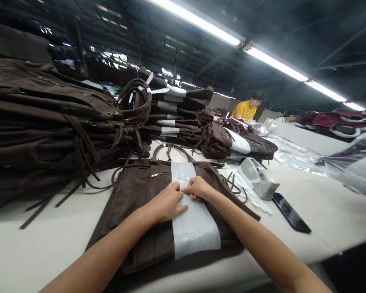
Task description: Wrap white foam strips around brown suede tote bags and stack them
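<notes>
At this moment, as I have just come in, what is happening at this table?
A person's left hand and right hand are on a white strip that lies across a brown bag. The bag lies on the table, and a phone lies to its right. More brown bags are stacked at the left and behind.

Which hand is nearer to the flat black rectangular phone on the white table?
Right. The right hand is at the white papery strip over the dark brown bag, left of the black phone; the left hand, also at the strip, is farther left.
</notes>
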A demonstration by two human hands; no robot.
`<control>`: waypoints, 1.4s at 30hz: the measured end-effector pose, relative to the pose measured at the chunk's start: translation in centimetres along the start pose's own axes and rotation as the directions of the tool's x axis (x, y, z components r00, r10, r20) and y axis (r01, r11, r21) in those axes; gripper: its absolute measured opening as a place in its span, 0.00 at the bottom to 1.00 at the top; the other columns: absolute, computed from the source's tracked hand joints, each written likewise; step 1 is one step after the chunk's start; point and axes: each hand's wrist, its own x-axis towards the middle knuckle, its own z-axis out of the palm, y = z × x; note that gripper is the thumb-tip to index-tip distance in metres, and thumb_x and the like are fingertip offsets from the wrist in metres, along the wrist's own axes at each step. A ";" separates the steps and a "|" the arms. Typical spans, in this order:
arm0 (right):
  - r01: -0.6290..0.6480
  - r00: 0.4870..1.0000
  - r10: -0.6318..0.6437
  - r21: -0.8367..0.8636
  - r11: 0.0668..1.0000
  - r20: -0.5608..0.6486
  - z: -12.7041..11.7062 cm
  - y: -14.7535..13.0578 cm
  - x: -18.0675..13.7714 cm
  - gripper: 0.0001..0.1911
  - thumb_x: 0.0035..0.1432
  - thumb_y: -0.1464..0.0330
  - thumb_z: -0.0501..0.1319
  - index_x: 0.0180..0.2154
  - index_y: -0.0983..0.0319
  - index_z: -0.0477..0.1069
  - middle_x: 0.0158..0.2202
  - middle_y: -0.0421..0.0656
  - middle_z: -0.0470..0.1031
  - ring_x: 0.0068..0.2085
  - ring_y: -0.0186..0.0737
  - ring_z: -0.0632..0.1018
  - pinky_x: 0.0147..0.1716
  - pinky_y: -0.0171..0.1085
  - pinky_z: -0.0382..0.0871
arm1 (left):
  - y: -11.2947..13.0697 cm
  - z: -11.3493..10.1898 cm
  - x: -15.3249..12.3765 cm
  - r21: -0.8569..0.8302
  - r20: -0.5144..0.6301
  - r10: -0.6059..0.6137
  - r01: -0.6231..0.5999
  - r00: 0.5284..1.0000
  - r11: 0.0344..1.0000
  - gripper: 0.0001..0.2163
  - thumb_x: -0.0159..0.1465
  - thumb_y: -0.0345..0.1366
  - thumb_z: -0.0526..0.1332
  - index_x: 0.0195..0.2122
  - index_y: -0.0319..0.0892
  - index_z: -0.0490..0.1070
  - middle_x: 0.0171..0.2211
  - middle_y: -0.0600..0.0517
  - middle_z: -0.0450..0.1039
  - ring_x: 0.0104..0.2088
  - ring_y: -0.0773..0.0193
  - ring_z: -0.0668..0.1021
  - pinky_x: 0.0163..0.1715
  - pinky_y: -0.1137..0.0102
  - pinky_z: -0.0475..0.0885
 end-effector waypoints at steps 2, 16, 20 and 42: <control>0.015 1.000 -0.014 -0.027 1.000 0.023 -0.2 0.2 -0.9 0.19 0.50 0.71 0.70 0.19 0.61 0.60 0.08 0.35 0.65 0.10 0.27 0.62 0.09 0.26 0.53 | 0.0 -0.1 0.0 0.000 -0.005 -0.002 0.002 1.000 1.000 0.14 0.63 0.43 0.59 0.43 0.39 0.74 0.46 0.43 0.65 0.50 0.52 0.70 0.54 0.61 0.67; -0.081 0.428 0.132 0.107 0.991 -0.894 -29.2 11.1 -12.0 0.09 0.57 0.64 0.63 0.37 0.65 0.73 0.38 0.49 0.79 0.41 0.42 0.78 0.40 0.35 0.72 | -4.7 3.2 2.1 0.082 -0.115 0.118 -0.109 0.986 0.991 0.21 0.62 0.51 0.55 0.47 0.43 0.76 0.49 0.44 0.69 0.49 0.52 0.74 0.53 0.62 0.69; -0.174 0.629 0.306 0.254 0.951 -0.714 -30.7 15.0 -10.8 0.15 0.60 0.61 0.62 0.29 0.67 0.74 0.30 0.49 0.77 0.31 0.37 0.76 0.33 0.36 0.74 | -5.5 4.0 2.1 0.125 -0.202 0.109 -0.085 0.973 0.989 0.21 0.62 0.50 0.54 0.47 0.46 0.77 0.48 0.47 0.72 0.48 0.56 0.75 0.52 0.65 0.70; 0.148 0.591 0.017 0.129 0.981 -0.807 -25.8 17.9 -13.2 0.14 0.50 0.59 0.66 0.25 0.64 0.72 0.26 0.44 0.77 0.28 0.34 0.72 0.31 0.33 0.67 | -6.3 4.3 2.0 0.039 -0.238 0.068 -0.061 0.969 0.997 0.21 0.62 0.54 0.54 0.46 0.49 0.77 0.50 0.48 0.72 0.51 0.53 0.74 0.56 0.60 0.68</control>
